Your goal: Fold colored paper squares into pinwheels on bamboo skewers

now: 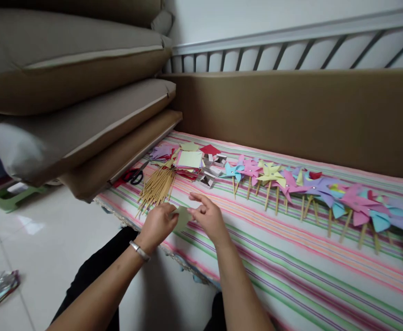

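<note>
1. The left hand point(158, 225) and the right hand point(208, 217) hold one pale green paper square point(181, 218) between them, just above the near edge of the striped bed cover point(291, 257). The left fingers are curled shut on the sheet's left side. The right hand pinches its right side with thumb and lower fingers, the forefinger stretched out above. A pinch this light could let the thin sheet slip or crease off-line, I judge.

2. The sheet hangs right at the edge of the bed. If dropped, it would likely fall to the tiled floor point(49, 257) between the person's knees.

3. The bundle of wooden sticks point(156, 186) lies loose just beyond the left hand, fanned toward the edge. A nudge from that wrist, with its metal bracelet point(140, 251), could roll several off.

4. The black-handled scissors point(134, 176) lie near the sticks, beside the stacked cushions point(73, 92). A blind reach that way risks meeting the blades.

5. The stack of paper squares point(189, 161) and the small white boxes point(211, 172) sit well behind the hands. A sleeve or forearm passing over could scatter them.

6. The row of finished paper pinwheels point(312, 193) lies to the right, vanes overlapping. A wide sweep of the right arm could bend them.
</note>
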A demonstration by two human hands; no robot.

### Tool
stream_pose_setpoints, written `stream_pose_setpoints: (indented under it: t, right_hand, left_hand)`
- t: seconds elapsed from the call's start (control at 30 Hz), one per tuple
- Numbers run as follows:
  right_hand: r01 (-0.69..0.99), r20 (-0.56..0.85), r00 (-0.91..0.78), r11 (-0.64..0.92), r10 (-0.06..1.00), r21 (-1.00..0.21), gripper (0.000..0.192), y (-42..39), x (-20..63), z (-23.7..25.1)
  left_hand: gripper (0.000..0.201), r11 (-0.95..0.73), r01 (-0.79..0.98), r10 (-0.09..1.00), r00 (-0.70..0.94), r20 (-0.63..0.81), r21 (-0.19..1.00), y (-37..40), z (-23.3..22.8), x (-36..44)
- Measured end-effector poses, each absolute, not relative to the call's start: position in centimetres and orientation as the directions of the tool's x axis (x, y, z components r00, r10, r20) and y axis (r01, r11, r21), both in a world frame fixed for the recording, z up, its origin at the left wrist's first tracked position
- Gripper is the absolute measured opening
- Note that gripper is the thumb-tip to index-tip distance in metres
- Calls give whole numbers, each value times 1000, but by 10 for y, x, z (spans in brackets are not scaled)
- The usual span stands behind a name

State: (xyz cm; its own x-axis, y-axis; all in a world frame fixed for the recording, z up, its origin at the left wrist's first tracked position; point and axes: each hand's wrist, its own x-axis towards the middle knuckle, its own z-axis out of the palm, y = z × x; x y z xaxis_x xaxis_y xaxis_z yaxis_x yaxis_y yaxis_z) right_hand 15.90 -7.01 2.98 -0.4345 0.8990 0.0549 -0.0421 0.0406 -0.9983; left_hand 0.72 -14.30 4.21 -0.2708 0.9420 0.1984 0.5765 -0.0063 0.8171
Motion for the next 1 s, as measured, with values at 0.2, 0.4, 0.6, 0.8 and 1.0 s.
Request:
stream_pose_setpoints:
  t: [0.2,0.4,0.6,0.8,1.0]
  right_hand:
    - [-2,247,-438,273,865,-962,13,-71,153,23]
    - [-19,416,-193,421,888,-907,10,-64,158,26]
    - [27,521,-226,540,823,-841,18,-71,158,26]
    - [-23,545,-386,583,744,-812,9,-82,159,34]
    - [1,540,-405,591,738,-807,8,-79,157,32]
  left_hand:
    - [16,-110,575,916,-258,307,811,-139,60,17]
    - [25,-170,250,802,-527,282,953,-163,62,26]
    - [44,277,-668,928,-2,-373,691,-166,45,33]
    - [23,134,-814,934,-87,-348,566,-140,56,25]
    - [18,42,-798,854,-284,-436,601,-127,54,22]
